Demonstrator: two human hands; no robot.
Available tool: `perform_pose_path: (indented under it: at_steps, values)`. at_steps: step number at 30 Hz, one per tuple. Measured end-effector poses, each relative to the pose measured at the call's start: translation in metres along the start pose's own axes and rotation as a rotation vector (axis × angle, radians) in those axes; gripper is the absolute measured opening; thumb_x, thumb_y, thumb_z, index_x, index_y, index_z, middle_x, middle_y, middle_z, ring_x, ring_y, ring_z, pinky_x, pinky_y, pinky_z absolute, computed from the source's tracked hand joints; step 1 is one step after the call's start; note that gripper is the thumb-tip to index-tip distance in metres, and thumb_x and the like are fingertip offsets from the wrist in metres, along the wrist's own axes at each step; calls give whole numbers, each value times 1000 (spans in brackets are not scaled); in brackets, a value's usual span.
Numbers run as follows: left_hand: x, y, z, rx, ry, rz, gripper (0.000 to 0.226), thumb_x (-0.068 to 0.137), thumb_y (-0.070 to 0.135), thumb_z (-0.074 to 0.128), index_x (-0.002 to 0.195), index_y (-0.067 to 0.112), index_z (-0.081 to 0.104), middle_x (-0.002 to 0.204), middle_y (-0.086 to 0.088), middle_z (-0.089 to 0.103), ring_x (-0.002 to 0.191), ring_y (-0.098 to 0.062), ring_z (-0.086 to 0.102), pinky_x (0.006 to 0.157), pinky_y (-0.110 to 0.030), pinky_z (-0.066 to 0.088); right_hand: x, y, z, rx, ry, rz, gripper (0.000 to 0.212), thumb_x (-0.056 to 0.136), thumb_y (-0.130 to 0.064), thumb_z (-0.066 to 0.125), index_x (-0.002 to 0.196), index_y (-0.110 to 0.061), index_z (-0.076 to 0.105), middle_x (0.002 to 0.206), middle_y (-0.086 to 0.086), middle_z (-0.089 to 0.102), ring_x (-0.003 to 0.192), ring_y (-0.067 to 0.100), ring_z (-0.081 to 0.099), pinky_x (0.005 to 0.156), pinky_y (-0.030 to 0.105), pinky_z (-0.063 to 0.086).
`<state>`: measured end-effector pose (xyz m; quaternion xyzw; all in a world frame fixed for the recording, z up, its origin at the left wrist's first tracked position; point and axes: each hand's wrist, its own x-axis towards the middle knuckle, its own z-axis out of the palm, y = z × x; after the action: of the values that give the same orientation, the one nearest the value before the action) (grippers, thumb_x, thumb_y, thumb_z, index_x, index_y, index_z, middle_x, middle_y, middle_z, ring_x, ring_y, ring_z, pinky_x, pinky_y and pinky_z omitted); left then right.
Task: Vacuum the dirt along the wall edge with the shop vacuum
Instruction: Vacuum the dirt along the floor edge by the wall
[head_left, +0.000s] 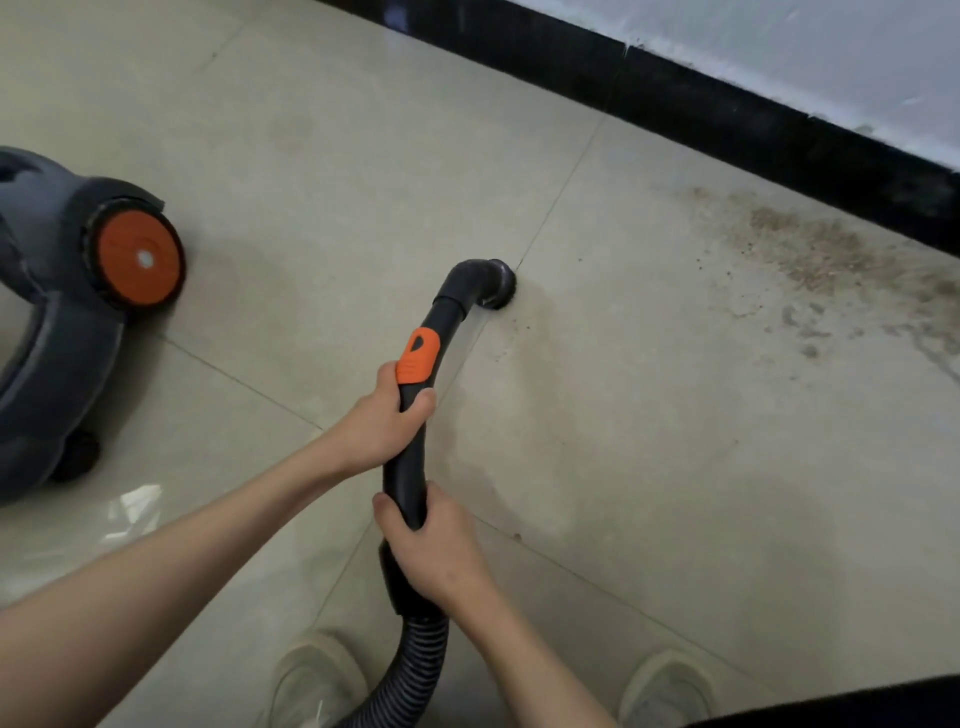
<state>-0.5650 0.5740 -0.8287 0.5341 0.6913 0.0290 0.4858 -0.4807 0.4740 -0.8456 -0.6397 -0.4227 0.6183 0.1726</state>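
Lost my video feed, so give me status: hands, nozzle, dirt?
Left hand and right hand both grip the wand. Nozzle on tile, short of dirt by baseboard. Path clear.
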Motion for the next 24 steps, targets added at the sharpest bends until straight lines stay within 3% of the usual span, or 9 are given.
perform_pose_path:
  at_steps: [7, 13, 21, 24]
  values:
    - [-2, 0, 5, 44, -94, 64, 49, 97, 35, 41, 137, 12, 25, 113, -16, 58, 97, -30, 58, 75, -30, 42, -12, 0, 9, 26, 79, 25, 29, 91, -43, 55, 84, -15, 51, 76, -3, 56, 71, 16, 54, 59, 28, 39]
    - [-16, -18, 1, 28, -117, 73, 48, 97, 34, 41, 137, 12, 27, 114, -14, 57, 99, -29, 57, 80, -33, 44, -21, -2, 27, 9, 21, 67, 32, 91, -44, 52, 93, -12, 53, 87, 3, 59, 80, 20, 58, 65, 29, 42]
    - [-33, -54, -21, 3, -84, 38, 42, 97, 31, 43, 132, 11, 31, 104, -11, 58, 88, -24, 56, 73, -32, 43, -24, -7, 53, -90, -213, 46, 39, 92, -50, 50, 101, -12, 50, 97, 7, 60, 91, 25, 60, 72, 30, 43]
    - [-33, -50, -20, 48, -102, 63, 43, 96, 32, 44, 131, 13, 30, 100, -12, 58, 84, -24, 56, 64, -28, 42, -23, -10, 46, -77, -251, 18, 32, 95, -45, 49, 97, -13, 49, 94, 5, 58, 86, 20, 57, 72, 30, 43]
